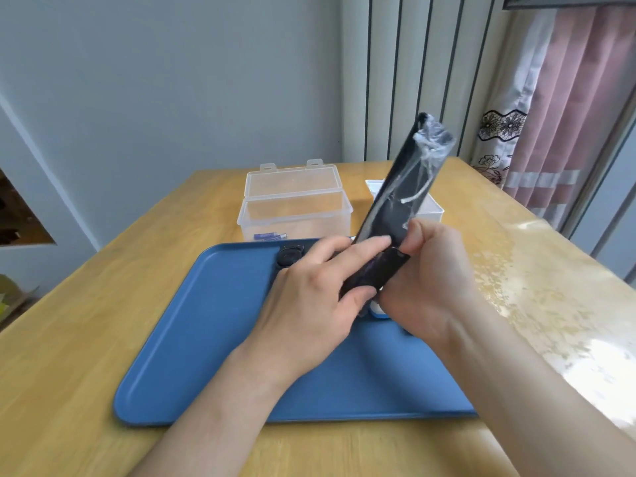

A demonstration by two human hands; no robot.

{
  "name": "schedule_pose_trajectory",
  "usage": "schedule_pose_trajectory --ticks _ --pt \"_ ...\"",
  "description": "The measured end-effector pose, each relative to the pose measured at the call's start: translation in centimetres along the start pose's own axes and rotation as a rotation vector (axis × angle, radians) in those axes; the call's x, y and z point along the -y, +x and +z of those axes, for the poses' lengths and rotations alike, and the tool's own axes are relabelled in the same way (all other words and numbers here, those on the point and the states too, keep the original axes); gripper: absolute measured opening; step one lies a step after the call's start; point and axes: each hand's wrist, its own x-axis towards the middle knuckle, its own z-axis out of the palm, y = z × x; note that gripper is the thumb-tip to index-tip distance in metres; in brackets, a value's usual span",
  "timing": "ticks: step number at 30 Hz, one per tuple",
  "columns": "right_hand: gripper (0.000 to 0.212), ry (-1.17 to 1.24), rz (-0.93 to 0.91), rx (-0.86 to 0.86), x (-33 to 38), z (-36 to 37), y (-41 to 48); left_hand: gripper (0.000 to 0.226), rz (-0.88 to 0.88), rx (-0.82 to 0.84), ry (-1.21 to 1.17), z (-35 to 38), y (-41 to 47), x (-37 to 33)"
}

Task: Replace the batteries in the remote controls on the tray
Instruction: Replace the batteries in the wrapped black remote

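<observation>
- The blue tray (pixel 206 339) lies on the wooden table (pixel 69 304) in the lower middle of the frame, with both forearms reaching in over it from the bottom edge.
- Beneath the hands, a small white object (pixel 377 309) rests on the tray; it is mostly hidden and cannot be identified.
- The left hand (pixel 309 287) wraps its fingers and thumb around the lower end of the black remote (pixel 402 187), which is held above the tray and tilts up toward the upper right of the frame; clear film clings to its upper part.
- The right hand (pixel 423 280) pinches what looks like the battery cover (pixel 392 265) at that same lower end; a hint of purple shows beside it.
- The step in hand appears to be opening this remote's battery compartment. The next move likely calls for sliding the cover fully off while the left hand keeps the body steady, then prising out the cells.
- A black round item (pixel 290 256) sits at the tray's far edge.
- Beyond it, an open clear box (pixel 296 215) holds purple batteries (pixel 270 236); a white container (pixel 433 208) stands at centre right, partly behind the remote.
</observation>
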Motion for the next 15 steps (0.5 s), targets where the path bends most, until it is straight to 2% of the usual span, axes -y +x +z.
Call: schedule_pose_trajectory --ticks 3,5,8,10,12,13,15 --pt "0.006 -0.137 -0.005 -0.06 0.1 -0.4 0.3 0.024 -0.116 0.031 -0.043 0.4 0.2 -0.2" --pt "0.012 -0.213 -0.018 -0.061 -0.1 -0.7 0.6 0.011 -0.26 0.006 -0.245 0.6 0.5 -0.2" --pt "0.021 -0.306 -0.041 -0.035 -1.0 -0.6 0.8 0.009 -0.502 -0.089 -0.586 0.3 0.9 -0.5" --pt "0.018 -0.305 -0.067 -0.064 -1.5 -0.4 0.8 0.012 -0.515 -0.234 -0.683 -0.6 1.3 -0.1" --pt "0.016 -0.29 -0.096 -0.131 -1.1 -0.4 0.7 0.018 -0.444 -0.311 -0.609 -2.4 1.7 1.1" --pt "0.016 -0.276 -0.106 -0.161 -0.8 -0.3 0.8 0.021 -0.415 -0.27 -0.565 -3.7 1.7 1.8" --pt "0.019 -0.245 -0.116 -0.208 -0.3 -0.4 0.8 0.027 -0.395 -0.038 -0.518 -5.9 1.3 2.9"
